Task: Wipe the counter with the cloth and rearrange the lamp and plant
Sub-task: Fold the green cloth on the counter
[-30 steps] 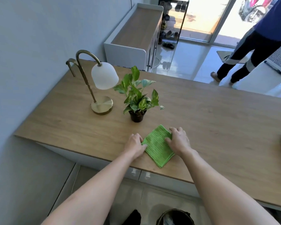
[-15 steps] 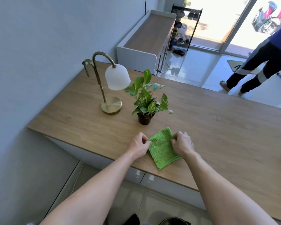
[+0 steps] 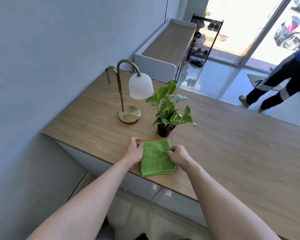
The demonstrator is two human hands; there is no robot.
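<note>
A folded green cloth (image 3: 155, 158) lies near the front edge of the wooden counter (image 3: 232, 144). My left hand (image 3: 134, 149) pinches its far left corner and my right hand (image 3: 179, 154) pinches its right edge; both hands grip the cloth. Just behind the cloth stands a small green plant (image 3: 168, 108) in a black pot. To the plant's left is a brass lamp (image 3: 126, 94) with a curved neck, a white shade and a round base.
A wall runs along the counter's left end. A white sideboard (image 3: 168, 47) and a shoe rack (image 3: 204, 37) stand beyond the counter. A person's legs (image 3: 274, 90) are on the tiled floor at the far right. White cabinet drawers sit under the counter.
The cloth has turned from a diamond to lie square to the counter edge. My fingers have gone from lying flat on it to pinching its edges. The camera shifted, so the scene sits further right.
</note>
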